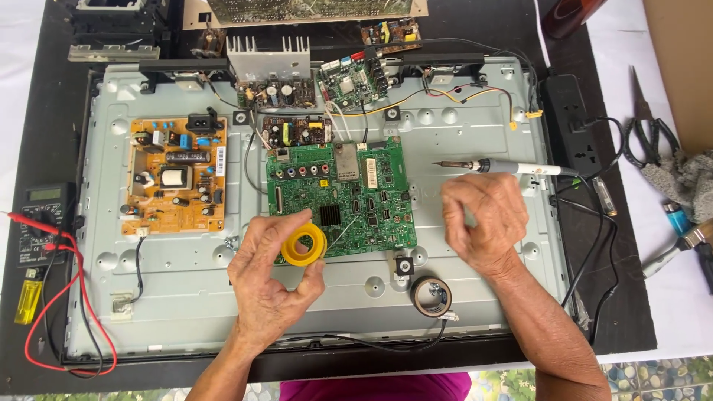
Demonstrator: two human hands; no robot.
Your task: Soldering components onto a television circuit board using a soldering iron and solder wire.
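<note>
L hand point(271, 286) grip pinching yellow tape roll point(303, 244) just above green main board point(343, 197), R hand point(481, 221) grip pressed together w/ nothing visible in it; risk: soldering iron point(490, 166) lying just beyond R grip could burn knuckles/tape.

A dark tabletop point(639, 312) is carrying the grey metal back panel of a flat screen point(475, 260), with a black multimeter point(41, 223) and yellow lighter point(28, 301) lying at its left, a black power strip point(575, 126), scissors point(648, 122) and grey rag point(687, 178) sitting at its right.
</note>
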